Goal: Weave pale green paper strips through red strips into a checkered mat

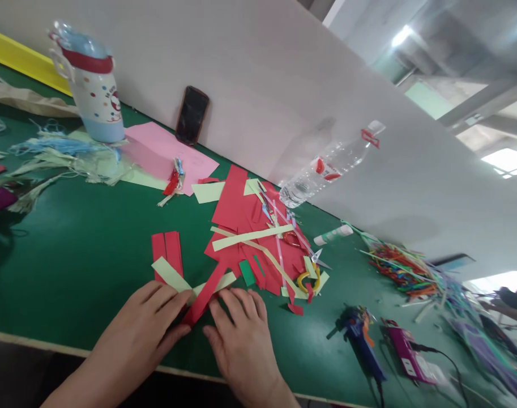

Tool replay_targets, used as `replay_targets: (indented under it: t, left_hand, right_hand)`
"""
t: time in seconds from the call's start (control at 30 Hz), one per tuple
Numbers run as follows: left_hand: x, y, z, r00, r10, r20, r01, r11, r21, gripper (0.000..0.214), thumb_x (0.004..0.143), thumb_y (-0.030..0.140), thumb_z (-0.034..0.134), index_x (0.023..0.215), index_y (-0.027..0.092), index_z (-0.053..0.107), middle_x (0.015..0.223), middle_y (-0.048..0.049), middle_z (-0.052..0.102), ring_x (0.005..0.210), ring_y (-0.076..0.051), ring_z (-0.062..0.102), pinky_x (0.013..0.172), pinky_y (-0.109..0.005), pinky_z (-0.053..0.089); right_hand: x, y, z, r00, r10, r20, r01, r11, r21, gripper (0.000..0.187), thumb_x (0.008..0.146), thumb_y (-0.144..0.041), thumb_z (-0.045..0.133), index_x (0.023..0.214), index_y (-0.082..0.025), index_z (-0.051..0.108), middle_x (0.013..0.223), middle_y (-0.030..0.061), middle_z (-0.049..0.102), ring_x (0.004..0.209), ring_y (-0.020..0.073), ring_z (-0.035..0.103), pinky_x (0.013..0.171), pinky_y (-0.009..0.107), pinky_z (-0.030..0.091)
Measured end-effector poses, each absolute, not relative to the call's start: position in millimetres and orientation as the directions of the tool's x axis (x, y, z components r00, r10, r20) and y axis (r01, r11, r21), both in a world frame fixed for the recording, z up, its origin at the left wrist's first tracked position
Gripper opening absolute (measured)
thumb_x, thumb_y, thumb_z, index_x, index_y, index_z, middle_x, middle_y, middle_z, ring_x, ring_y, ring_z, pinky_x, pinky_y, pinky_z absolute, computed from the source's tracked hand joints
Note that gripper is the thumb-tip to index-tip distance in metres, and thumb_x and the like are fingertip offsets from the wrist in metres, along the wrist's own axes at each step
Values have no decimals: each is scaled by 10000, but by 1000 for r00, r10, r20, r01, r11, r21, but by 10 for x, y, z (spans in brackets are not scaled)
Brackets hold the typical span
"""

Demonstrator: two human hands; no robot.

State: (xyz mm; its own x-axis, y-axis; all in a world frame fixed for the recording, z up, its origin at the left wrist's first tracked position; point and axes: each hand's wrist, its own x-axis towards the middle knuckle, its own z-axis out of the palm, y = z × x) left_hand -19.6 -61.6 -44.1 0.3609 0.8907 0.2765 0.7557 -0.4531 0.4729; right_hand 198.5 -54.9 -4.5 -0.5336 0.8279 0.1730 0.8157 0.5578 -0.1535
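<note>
My left hand (141, 334) lies flat on the green table (80, 266), fingers spread, pressing down a pale yellow paper strip (169, 273). My right hand (241, 334) lies flat beside it, fingertips on a red paper strip (207, 294) that crosses the yellow one. Two short red strips (168, 252) lie just beyond my left fingers. A heap of red paper (250, 226) with yellow strips lies past my right hand.
Scissors (307, 272) and a glue stick (332, 234) lie by the heap. A glue gun (360, 337) and purple device (406, 351) sit right. A tilted plastic bottle (326, 167), phone (192, 115), pink sheet (165, 150) and thermos (92, 85) stand by the white partition. Coloured sticks (405, 269) far right.
</note>
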Motion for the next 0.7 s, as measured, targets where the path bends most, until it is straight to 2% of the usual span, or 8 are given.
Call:
replay_targets:
  t: [0.13, 0.3, 0.53, 0.7]
  left_hand:
    - [-188, -616, -454, 357, 884, 302, 752, -464, 468, 330, 926, 371, 601, 1227, 236, 612, 1029, -48, 683, 938, -239, 611, 888, -400, 486]
    - [-194, -625, -444, 349, 885, 309, 757, -461, 463, 318, 918, 384, 611, 1202, 240, 632, 1014, -41, 684, 949, -238, 611, 895, -396, 484]
    - [-192, -614, -442, 339, 891, 303, 756, -450, 476, 311, 930, 400, 592, 1198, 246, 631, 1002, -39, 681, 935, -229, 604, 893, -390, 479]
    - [-194, -613, -463, 355, 889, 289, 761, -454, 463, 325, 921, 399, 606, 1212, 256, 625, 1034, -41, 679, 967, -237, 605, 909, -393, 477]
  right_hand:
    - [1996, -690, -60, -499, 846, 187, 833, 528, -166, 320, 961, -421, 567, 1242, -279, 620, 1222, 70, 667, 1090, 303, 550, 964, 529, 380]
    - [2015, -737, -48, -472, 862, 182, 842, 503, -197, 327, 988, -408, 506, 1252, -258, 628, 1169, 98, 662, 1047, 300, 567, 867, 486, 466]
    - [2032, -699, -24, -463, 867, 187, 847, 494, -194, 305, 984, -361, 507, 1239, -285, 655, 1290, 103, 619, 1176, 320, 539, 938, 510, 499]
    - [2031, -778, -87, -427, 878, 214, 889, 451, -76, 347, 978, -368, 504, 1299, -319, 627, 1390, 114, 574, 1296, 356, 493, 994, 574, 473]
